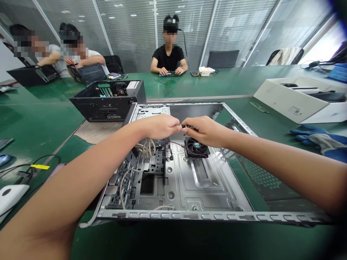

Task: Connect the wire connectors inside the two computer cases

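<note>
An open metal computer case (222, 195) lies on its side in front of me. Over its far half my left hand (159, 126) and my right hand (200, 129) meet, fingers pinched together. Between them runs a thin bundle of cable (185, 126), mostly hidden by the fingers. Below my left hand, a beige cable bunch (148, 147) hangs by the black drive bracket (157, 164). A black cooling fan (196, 146) rests inside the case under my right hand, with a thin dark and red wire running from it.
Behind the case stands another black computer case (108, 104). A white box (295, 101) and blue-grey gloves (322, 141) lie at the right. On the left are a white device (12, 198) and black cables. Several people work across the green table (217, 85).
</note>
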The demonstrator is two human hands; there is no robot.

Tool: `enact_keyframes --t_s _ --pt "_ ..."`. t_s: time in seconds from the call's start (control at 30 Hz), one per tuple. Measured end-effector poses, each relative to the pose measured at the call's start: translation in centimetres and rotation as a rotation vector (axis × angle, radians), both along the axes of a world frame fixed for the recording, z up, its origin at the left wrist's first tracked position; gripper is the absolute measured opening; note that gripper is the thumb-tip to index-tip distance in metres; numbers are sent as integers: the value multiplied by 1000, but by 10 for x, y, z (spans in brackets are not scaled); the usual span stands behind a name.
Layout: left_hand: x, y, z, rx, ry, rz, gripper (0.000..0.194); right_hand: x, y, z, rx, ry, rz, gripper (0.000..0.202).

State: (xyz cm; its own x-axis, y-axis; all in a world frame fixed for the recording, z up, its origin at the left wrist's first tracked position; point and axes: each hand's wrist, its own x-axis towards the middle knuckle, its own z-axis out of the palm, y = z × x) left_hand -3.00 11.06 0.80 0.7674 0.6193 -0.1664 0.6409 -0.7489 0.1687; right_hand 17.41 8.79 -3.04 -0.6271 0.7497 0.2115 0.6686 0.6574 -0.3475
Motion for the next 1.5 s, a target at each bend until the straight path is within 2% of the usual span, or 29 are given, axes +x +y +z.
enact_keyframes --t_s 0.53,0.93,1.5 --pt "0 -1 1 -28 27 29 37 0 0 0 -6 -19 -3 32" --pt "-1 0 0 2 10 2 36 0 0 0 -19 -16 4 29" --pt "0 -2 1 34 2 -36 32 1 -2 2 -54 83 40 40"
